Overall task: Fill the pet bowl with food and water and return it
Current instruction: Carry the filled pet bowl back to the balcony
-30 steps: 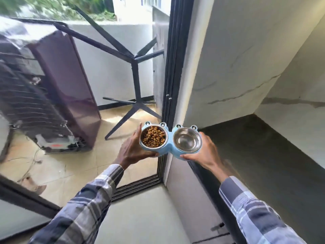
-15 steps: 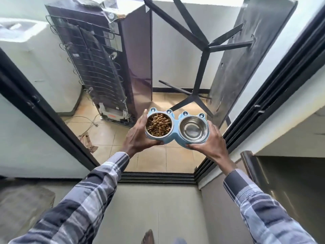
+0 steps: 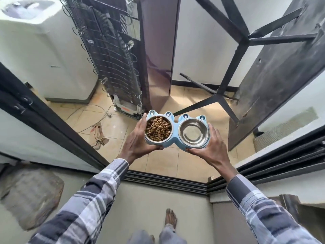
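Observation:
I hold a light blue double pet bowl (image 3: 175,128) level in front of me, above a doorway to a tiled balcony. Its left steel cup holds brown kibble (image 3: 158,128). The right steel cup (image 3: 193,133) looks shiny; I cannot tell whether water is in it. My left hand (image 3: 136,140) grips the bowl's left end from the side and below. My right hand (image 3: 211,147) grips the right end the same way.
A black sliding-door track (image 3: 167,182) crosses the floor ahead of my bare foot (image 3: 171,220). On the balcony stand a fridge seen from the back (image 3: 112,55), a white washing machine (image 3: 38,50), a table tipped on its side (image 3: 274,67) and loose cables and paper scraps (image 3: 97,133).
I have turned left and stepped towards the balcony doorway, carrying the bowl with both hands. The fridge and washing machine have come into fuller view; my grip is unchanged.

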